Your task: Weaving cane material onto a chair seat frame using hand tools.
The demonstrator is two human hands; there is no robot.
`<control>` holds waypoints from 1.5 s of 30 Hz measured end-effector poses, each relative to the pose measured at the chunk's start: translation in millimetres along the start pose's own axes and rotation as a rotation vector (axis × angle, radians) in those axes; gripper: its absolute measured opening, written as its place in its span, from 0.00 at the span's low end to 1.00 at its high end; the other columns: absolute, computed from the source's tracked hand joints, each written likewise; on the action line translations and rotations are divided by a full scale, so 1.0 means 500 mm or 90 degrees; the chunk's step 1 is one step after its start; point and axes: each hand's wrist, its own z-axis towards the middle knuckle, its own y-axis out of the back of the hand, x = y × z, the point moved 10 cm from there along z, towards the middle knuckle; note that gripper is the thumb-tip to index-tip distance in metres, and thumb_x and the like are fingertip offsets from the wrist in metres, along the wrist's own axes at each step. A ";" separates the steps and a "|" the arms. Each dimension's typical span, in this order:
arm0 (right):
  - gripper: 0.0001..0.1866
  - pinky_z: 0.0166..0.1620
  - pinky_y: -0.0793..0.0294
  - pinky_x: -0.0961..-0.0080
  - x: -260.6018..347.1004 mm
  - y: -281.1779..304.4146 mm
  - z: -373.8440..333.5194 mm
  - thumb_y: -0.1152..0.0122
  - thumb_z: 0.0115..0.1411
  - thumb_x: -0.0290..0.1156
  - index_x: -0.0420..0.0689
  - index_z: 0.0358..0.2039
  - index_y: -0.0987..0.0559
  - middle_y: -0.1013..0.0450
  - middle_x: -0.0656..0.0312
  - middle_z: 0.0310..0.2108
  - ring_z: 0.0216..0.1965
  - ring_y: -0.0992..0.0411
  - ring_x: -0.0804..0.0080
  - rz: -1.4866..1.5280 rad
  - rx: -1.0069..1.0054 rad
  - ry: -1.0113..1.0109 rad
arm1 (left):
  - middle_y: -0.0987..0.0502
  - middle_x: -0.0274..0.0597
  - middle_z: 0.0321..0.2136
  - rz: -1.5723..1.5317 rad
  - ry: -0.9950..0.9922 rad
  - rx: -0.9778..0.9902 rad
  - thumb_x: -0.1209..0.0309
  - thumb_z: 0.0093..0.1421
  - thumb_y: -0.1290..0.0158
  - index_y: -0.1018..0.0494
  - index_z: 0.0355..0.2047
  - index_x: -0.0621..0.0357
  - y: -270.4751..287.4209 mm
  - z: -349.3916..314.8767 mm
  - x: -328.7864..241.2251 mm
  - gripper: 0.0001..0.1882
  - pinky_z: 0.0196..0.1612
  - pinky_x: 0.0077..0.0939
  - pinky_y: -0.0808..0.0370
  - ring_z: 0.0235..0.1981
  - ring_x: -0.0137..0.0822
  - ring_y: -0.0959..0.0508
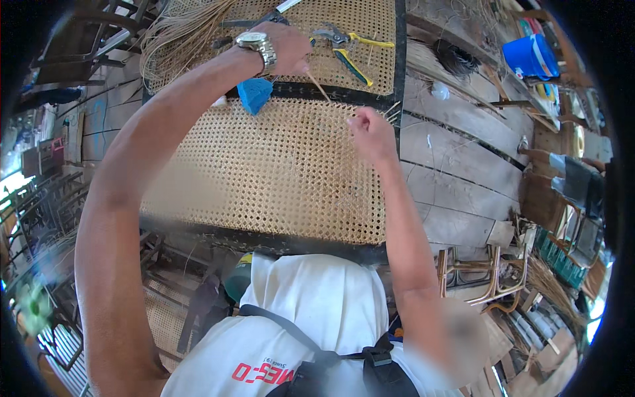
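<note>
Across the frame in front of me lies a woven cane panel with open mesh, set in a dark frame. My left hand, wearing a metal watch, is closed over the panel's far side. From its fingers a thin tan stick points down to the weave by the dark crossbar. Close to the panel's right edge, my right hand has its fingers curled in a pinch; whatever they hold is too small to make out. Loose strand ends stick out just beyond it.
Yellow-handled pruning shears lie on the far cane section, beside a bundle of loose cane strands. A blue block or cloth rests at the crossbar. A blue bucket stands at the far right, and metal tube frames at the lower right.
</note>
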 end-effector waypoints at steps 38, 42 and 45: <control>0.14 0.39 0.24 0.58 0.035 0.005 0.002 0.42 0.52 0.38 0.40 0.24 0.18 0.22 0.47 0.28 0.34 0.23 0.48 -0.189 -0.067 -0.037 | 0.19 0.42 0.22 -0.418 0.068 0.391 0.42 0.61 0.48 0.18 0.28 0.57 -0.293 0.040 -0.187 0.28 0.33 0.31 0.20 0.21 0.34 0.18; 0.12 0.39 0.23 0.61 0.016 -0.001 -0.008 0.40 0.51 0.36 0.39 0.26 0.18 0.22 0.48 0.30 0.33 0.22 0.50 -0.114 0.031 -0.078 | 0.18 0.47 0.32 -0.038 0.089 -0.002 0.47 0.58 0.43 0.19 0.33 0.54 -0.164 0.045 -0.014 0.22 0.37 0.42 0.22 0.35 0.47 0.17; 0.14 0.38 0.24 0.66 0.023 0.005 0.015 0.38 0.53 0.37 0.39 0.33 0.19 0.21 0.51 0.31 0.33 0.21 0.57 -0.026 -0.006 -0.056 | 0.19 0.46 0.27 -0.059 0.091 0.018 0.47 0.57 0.43 0.20 0.30 0.54 -0.050 0.019 0.055 0.21 0.33 0.43 0.24 0.30 0.47 0.18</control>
